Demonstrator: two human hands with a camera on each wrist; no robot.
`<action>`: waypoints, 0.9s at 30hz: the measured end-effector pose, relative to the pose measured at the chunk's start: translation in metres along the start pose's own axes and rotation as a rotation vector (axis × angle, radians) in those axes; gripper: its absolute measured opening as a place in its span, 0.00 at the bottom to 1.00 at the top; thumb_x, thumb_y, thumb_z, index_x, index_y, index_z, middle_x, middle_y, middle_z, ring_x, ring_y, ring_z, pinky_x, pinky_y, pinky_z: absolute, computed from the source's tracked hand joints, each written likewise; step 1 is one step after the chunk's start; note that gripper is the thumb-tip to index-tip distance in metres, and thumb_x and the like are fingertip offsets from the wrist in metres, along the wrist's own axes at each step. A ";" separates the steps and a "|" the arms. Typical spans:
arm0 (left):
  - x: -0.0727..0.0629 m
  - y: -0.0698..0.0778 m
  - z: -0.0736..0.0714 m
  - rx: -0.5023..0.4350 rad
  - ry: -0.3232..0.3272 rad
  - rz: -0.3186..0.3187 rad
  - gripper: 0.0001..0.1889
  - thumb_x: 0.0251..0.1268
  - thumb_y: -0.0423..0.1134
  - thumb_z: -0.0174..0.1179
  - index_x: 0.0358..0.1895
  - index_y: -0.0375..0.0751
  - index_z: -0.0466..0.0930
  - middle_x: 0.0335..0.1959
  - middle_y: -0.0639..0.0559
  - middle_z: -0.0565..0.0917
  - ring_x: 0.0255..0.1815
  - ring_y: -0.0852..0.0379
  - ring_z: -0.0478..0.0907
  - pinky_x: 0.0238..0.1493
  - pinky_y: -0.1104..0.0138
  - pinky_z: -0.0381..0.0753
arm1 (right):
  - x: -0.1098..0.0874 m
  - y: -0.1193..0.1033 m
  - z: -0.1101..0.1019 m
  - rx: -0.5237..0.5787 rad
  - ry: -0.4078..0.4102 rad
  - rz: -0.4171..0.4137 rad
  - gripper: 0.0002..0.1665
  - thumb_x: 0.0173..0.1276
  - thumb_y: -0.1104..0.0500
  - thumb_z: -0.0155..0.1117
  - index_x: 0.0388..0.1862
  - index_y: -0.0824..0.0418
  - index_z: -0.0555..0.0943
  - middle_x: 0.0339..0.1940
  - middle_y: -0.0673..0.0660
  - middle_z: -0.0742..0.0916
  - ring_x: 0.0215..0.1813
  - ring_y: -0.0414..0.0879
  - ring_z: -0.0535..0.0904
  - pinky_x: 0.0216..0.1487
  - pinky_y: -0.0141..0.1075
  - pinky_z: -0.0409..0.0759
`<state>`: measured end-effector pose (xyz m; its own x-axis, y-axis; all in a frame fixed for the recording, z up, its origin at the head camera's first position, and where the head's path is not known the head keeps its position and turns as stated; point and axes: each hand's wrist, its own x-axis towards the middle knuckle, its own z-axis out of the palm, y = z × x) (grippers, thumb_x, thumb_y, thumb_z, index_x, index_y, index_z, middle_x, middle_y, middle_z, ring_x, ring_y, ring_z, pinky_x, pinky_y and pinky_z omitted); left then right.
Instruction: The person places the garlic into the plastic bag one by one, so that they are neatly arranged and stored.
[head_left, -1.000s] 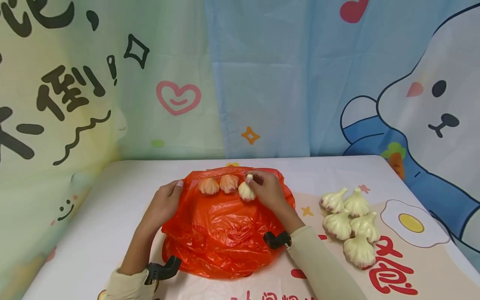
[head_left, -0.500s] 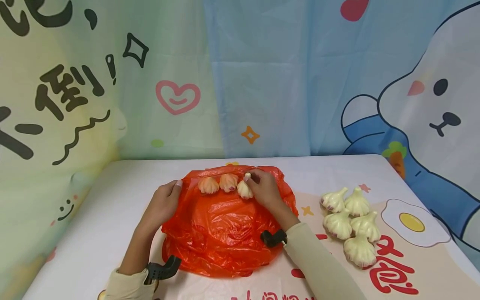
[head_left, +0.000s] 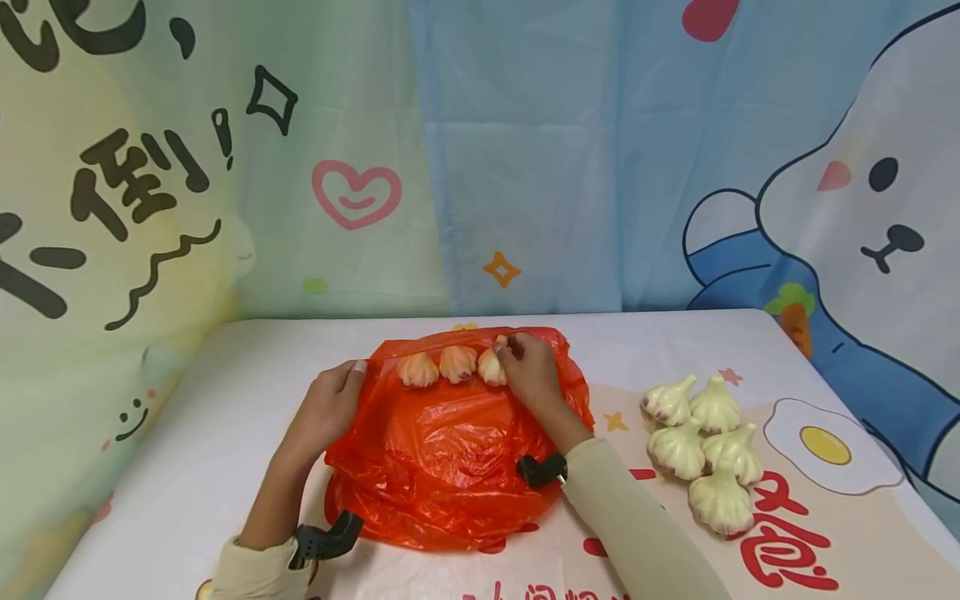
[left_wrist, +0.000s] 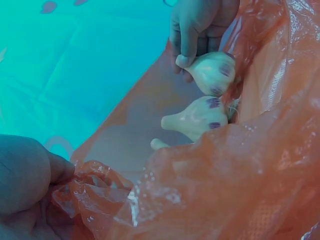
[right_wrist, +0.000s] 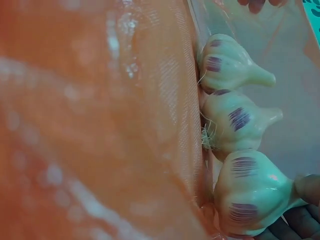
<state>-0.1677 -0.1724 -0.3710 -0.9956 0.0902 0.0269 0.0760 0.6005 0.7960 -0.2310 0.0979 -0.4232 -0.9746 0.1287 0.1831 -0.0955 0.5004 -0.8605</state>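
A crinkled red plastic bag lies flat on the table, its mouth at the far side. My left hand pinches the left side of that mouth between thumb and fingers. Just inside the opening my right hand holds a garlic bulb by its stem. Two more bulbs, a middle garlic bulb and a left garlic bulb, lie in a row beside it under the thin plastic, stems toward the opening. The right wrist view shows all three bulbs side by side, with purple streaks.
Several loose garlic bulbs sit clustered on the printed tablecloth to the right of the bag. A patterned curtain hangs behind the table's far edge.
My right hand has moved slightly away from me with its garlic bulb, which now shows orange-tinted under the plastic in line with the other two. My left hand stays in place.
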 end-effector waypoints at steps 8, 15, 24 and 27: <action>0.001 -0.001 0.001 -0.003 -0.002 -0.006 0.23 0.81 0.46 0.37 0.50 0.31 0.78 0.32 0.42 0.78 0.32 0.49 0.74 0.34 0.63 0.78 | 0.000 0.004 -0.001 0.003 -0.025 -0.028 0.18 0.71 0.58 0.62 0.57 0.65 0.80 0.54 0.61 0.84 0.55 0.55 0.80 0.56 0.47 0.76; 0.000 -0.001 0.001 0.000 -0.004 -0.003 0.24 0.81 0.47 0.37 0.57 0.32 0.76 0.42 0.39 0.81 0.37 0.47 0.77 0.41 0.57 0.82 | -0.001 0.000 -0.005 0.017 -0.027 -0.108 0.23 0.70 0.62 0.62 0.63 0.65 0.76 0.59 0.62 0.81 0.61 0.56 0.76 0.60 0.48 0.73; 0.000 -0.002 0.000 0.008 0.000 0.014 0.24 0.81 0.46 0.37 0.59 0.31 0.75 0.45 0.39 0.81 0.39 0.47 0.77 0.45 0.55 0.81 | -0.005 -0.008 -0.012 0.013 -0.008 -0.179 0.23 0.69 0.64 0.63 0.62 0.67 0.77 0.59 0.63 0.81 0.62 0.56 0.75 0.62 0.48 0.71; 0.000 -0.002 -0.001 0.006 0.000 0.010 0.23 0.81 0.46 0.37 0.56 0.31 0.76 0.42 0.39 0.81 0.37 0.47 0.76 0.42 0.57 0.81 | -0.008 -0.012 -0.016 0.009 -0.023 -0.190 0.22 0.69 0.63 0.63 0.62 0.65 0.78 0.58 0.61 0.82 0.62 0.55 0.76 0.61 0.47 0.71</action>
<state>-0.1682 -0.1742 -0.3720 -0.9947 0.0966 0.0349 0.0865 0.6043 0.7920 -0.2185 0.1048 -0.4068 -0.9433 0.0132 0.3317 -0.2798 0.5065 -0.8156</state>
